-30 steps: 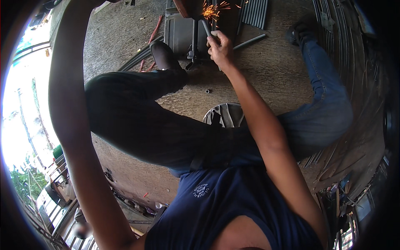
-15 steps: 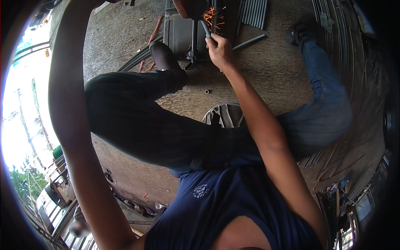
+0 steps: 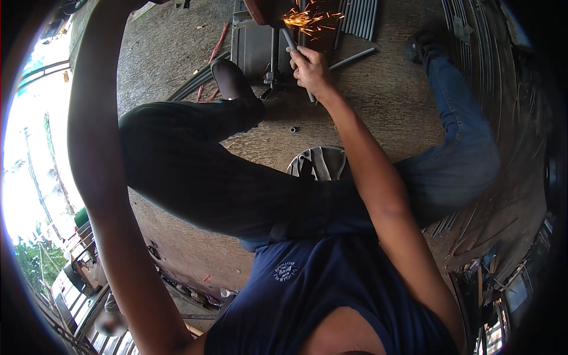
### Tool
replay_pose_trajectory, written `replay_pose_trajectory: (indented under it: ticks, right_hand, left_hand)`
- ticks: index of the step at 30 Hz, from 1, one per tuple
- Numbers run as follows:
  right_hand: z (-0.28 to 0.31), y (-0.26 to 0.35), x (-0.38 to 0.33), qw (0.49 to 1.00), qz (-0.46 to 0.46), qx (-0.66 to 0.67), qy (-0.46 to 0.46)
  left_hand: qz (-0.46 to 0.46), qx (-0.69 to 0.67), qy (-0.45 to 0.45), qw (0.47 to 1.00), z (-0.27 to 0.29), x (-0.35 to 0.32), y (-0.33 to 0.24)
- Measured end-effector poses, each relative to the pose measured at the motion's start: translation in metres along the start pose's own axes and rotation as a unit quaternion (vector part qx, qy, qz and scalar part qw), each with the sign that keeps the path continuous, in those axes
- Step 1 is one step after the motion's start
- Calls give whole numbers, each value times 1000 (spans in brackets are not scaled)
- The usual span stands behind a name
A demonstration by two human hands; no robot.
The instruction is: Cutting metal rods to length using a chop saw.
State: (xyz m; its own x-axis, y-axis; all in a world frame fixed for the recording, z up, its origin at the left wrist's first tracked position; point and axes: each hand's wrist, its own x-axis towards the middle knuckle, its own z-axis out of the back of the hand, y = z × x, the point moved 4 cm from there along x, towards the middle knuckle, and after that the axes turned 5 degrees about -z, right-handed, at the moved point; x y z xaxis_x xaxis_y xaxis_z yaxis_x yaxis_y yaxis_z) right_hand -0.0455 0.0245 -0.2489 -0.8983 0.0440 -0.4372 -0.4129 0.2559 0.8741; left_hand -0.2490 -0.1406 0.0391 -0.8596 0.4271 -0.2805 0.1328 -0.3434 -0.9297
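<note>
My right hand (image 3: 311, 70) is closed around a thin grey metal pipe (image 3: 289, 39). The pipe's far end meets the machine under a reddish-brown guard (image 3: 255, 12), and its near end pokes out below my palm. Orange sparks (image 3: 307, 21) spray rightward from that contact. The machine looks like a cut-off saw with a grey base (image 3: 248, 50); the frame's upper edge crops it. My left arm (image 3: 97, 118) reaches forward along the left side. Only a sliver of my left hand (image 3: 155, 2) shows at the top edge, so its fingers and any grip are hidden.
Several grey pipes (image 3: 359, 19) lie side by side right of the machine, with a single pipe (image 3: 352, 58) nearer. More pipes (image 3: 192, 83) and a red cable (image 3: 219, 44) lie left. A short ring-like piece (image 3: 293, 129) sits on the floor. Long rods (image 3: 491, 53) line the far right.
The spark spray has grown and spreads farther right. My right hand has shifted slightly forward and left, and the pipe's near end now shows beneath it. My left arm has barely moved.
</note>
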Motion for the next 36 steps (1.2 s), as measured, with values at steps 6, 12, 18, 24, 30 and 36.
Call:
replay_pose_trajectory:
  ticks: [6, 12, 18, 24, 30, 36]
  right_hand:
    - [0, 8, 5, 986, 106, -116, -57]
    - [-4, 8, -6, 990, -80, 105, 48]
    - [-12, 23, -14, 992, -72, 78, 72]
    - [-10, 16, -6, 997, -60, 31, 42]
    - [-10, 15, -9, 991, -74, 100, 41]
    - [-10, 30, -17, 977, -98, 156, 107]
  left_hand:
    - [1, 1, 0, 1000, 0, -2, 0]
    - [3, 1, 0, 1000, 1, 0, 1]
    - [14, 3, -5, 1000, -9, -5, -2]
    - [4, 17, -37, 999, -12, -9, -4]
    - [-6, 8, -23, 1000, -4, -3, -1]
    - [-12, 5, -17, 1000, -3, 0, -1]
